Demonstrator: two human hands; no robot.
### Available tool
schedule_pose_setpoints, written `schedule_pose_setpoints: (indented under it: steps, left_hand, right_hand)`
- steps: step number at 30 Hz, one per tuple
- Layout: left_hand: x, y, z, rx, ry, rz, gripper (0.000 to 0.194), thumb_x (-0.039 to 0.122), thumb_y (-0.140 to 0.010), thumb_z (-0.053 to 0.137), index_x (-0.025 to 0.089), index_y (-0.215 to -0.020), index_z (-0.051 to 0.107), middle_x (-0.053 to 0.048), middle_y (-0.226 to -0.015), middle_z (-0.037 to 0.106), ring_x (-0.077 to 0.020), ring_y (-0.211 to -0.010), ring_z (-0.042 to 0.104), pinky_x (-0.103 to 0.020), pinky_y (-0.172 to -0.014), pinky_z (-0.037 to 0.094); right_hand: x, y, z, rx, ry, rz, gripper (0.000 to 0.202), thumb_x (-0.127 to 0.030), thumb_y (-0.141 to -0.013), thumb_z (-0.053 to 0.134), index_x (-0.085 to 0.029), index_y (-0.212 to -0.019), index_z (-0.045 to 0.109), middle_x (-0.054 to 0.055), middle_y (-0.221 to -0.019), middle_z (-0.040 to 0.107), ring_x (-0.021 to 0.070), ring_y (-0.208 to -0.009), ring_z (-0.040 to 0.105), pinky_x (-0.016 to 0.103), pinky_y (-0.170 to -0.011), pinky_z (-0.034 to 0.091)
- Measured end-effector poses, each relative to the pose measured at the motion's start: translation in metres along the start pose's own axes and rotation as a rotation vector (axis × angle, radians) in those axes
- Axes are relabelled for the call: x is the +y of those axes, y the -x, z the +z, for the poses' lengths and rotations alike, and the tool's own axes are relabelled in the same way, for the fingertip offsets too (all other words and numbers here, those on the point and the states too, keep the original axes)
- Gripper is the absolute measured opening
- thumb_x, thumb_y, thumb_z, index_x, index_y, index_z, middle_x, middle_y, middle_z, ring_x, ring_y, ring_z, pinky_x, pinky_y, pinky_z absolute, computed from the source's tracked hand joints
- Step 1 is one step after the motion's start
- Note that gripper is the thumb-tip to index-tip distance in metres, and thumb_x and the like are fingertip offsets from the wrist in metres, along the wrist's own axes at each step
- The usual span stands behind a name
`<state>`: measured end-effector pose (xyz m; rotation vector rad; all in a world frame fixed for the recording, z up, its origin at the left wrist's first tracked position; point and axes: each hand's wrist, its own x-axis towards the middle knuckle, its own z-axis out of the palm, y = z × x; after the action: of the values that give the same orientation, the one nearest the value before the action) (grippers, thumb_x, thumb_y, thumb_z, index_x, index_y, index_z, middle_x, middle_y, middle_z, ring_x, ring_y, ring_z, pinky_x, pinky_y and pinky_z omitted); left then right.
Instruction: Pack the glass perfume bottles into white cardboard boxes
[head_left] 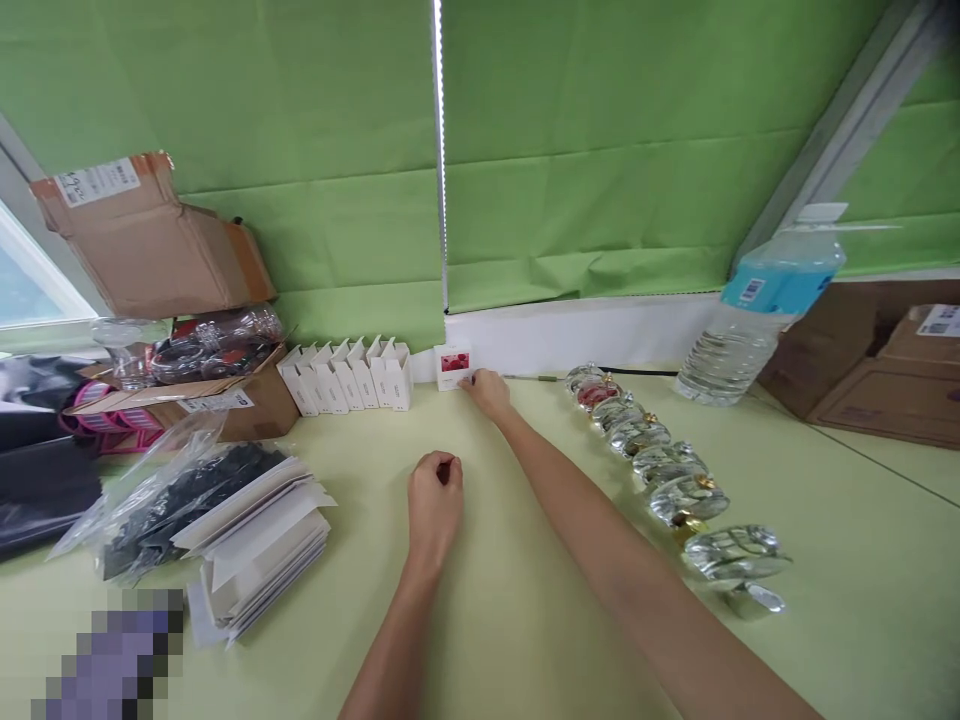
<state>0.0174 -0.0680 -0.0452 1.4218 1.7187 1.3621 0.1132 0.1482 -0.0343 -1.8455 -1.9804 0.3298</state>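
Note:
My right hand (491,393) reaches forward to the back of the table. Its fingers are closed at the lower right edge of a small white card (454,368) with a red picture, which stands against the white strip of wall. Nearer to me, my left hand (435,508) hovers over or rests on the table, fingers curled in toward the thumb, with nothing visible in them. Left of the card stands a row of small white boxes (349,378), their top flaps up. Along the right runs a line of shiny glass-like ornaments (660,465), some with gold parts, one reddish.
At left, a stack of white folded sheets (262,550) lies beside a clear bag of dark pieces (187,500). Behind are cardboard boxes (150,240). A large water bottle (750,310) and another cardboard box (885,370) stand at right. A pen (532,378) lies by the wall.

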Motion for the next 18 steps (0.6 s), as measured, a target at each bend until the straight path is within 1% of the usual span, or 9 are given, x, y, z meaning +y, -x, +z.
schedule_pose_setpoints:
  steps: [3, 6, 9, 11, 13, 15, 16, 18]
  left_hand:
    - [-0.001, -0.001, 0.0, 0.001, 0.001, -0.008, 0.022, 0.03, -0.082, 0.05, 0.016, -0.086, 0.066, -0.007, -0.085, 0.069, -0.0169, -0.075, 0.062, -0.028, -0.07, 0.045]
    - [-0.001, -0.001, 0.0, 0.011, 0.008, -0.005, 0.021, 0.03, -0.082, 0.049, 0.017, -0.086, 0.065, -0.007, -0.085, 0.069, -0.0167, -0.075, 0.062, -0.028, -0.07, 0.044]
    - [0.001, 0.001, 0.0, 0.024, 0.024, -0.007, 0.02, 0.029, -0.083, 0.049, 0.017, -0.086, 0.064, -0.007, -0.085, 0.069, -0.0164, -0.074, 0.062, -0.028, -0.07, 0.044]
    - [0.001, 0.001, -0.001, 0.033, 0.047, -0.013, 0.02, 0.031, -0.083, 0.049, 0.017, -0.087, 0.064, -0.007, -0.085, 0.069, -0.0164, -0.074, 0.062, -0.028, -0.069, 0.045]
    - [0.001, 0.001, -0.001, 0.047, 0.077, -0.023, 0.022, 0.034, -0.084, 0.049, 0.017, -0.088, 0.063, -0.007, -0.083, 0.068, -0.0167, -0.073, 0.062, -0.028, -0.067, 0.045]
    - [-0.001, 0.0, -0.002, 0.061, 0.104, -0.032, 0.025, 0.036, -0.084, 0.049, 0.017, -0.09, 0.062, -0.007, -0.082, 0.068, -0.0172, -0.073, 0.063, -0.028, -0.066, 0.045]
    - [-0.001, -0.001, -0.002, 0.067, 0.115, -0.037, 0.025, 0.037, -0.084, 0.049, 0.017, -0.091, 0.062, -0.007, -0.081, 0.068, -0.0175, -0.073, 0.063, -0.028, -0.066, 0.045]
    - [-0.003, -0.001, -0.003, 0.077, 0.131, -0.046, 0.027, 0.038, -0.084, 0.049, 0.017, -0.092, 0.062, -0.008, -0.081, 0.068, -0.018, -0.073, 0.063, -0.029, -0.067, 0.045]
  right_hand:
    - [-0.003, 0.003, 0.004, 0.027, 0.012, 0.019, 0.039, -0.046, -0.088, 0.052, -0.013, -0.104, 0.062, 0.018, -0.109, 0.064, 0.0271, -0.103, 0.059, 0.033, -0.08, 0.041]
    - [-0.006, 0.013, 0.003, 0.051, 0.01, 0.017, 0.038, -0.044, -0.089, 0.05, -0.011, -0.106, 0.062, 0.02, -0.111, 0.063, 0.0279, -0.106, 0.058, 0.033, -0.083, 0.04]
    - [-0.012, 0.024, 0.0, 0.069, -0.013, -0.004, 0.036, -0.039, -0.091, 0.046, -0.01, -0.104, 0.063, 0.022, -0.107, 0.063, 0.0282, -0.104, 0.059, 0.033, -0.081, 0.041]
    - [-0.022, 0.032, -0.002, 0.073, -0.04, -0.042, 0.035, -0.035, -0.093, 0.041, -0.01, -0.101, 0.064, 0.021, -0.102, 0.065, 0.0281, -0.101, 0.06, 0.033, -0.078, 0.042]
    - [-0.037, 0.038, -0.005, 0.064, -0.083, -0.127, 0.033, -0.034, -0.093, 0.04, -0.013, -0.104, 0.063, 0.017, -0.098, 0.067, 0.0255, -0.098, 0.061, 0.031, -0.076, 0.043]
    - [-0.056, 0.044, -0.007, 0.038, -0.138, -0.252, 0.035, -0.036, -0.091, 0.046, -0.019, -0.12, 0.055, 0.008, -0.095, 0.069, 0.0201, -0.094, 0.062, 0.027, -0.074, 0.043]
    - [-0.066, 0.045, -0.008, 0.021, -0.163, -0.315, 0.044, -0.038, -0.088, 0.05, -0.022, -0.129, 0.046, 0.004, -0.093, 0.069, 0.0176, -0.09, 0.063, 0.024, -0.071, 0.043]
    - [-0.085, 0.048, -0.009, -0.012, -0.192, -0.408, 0.06, -0.04, -0.084, 0.057, -0.026, -0.138, 0.034, -0.001, -0.088, 0.069, 0.0155, -0.084, 0.063, 0.022, -0.066, 0.043]
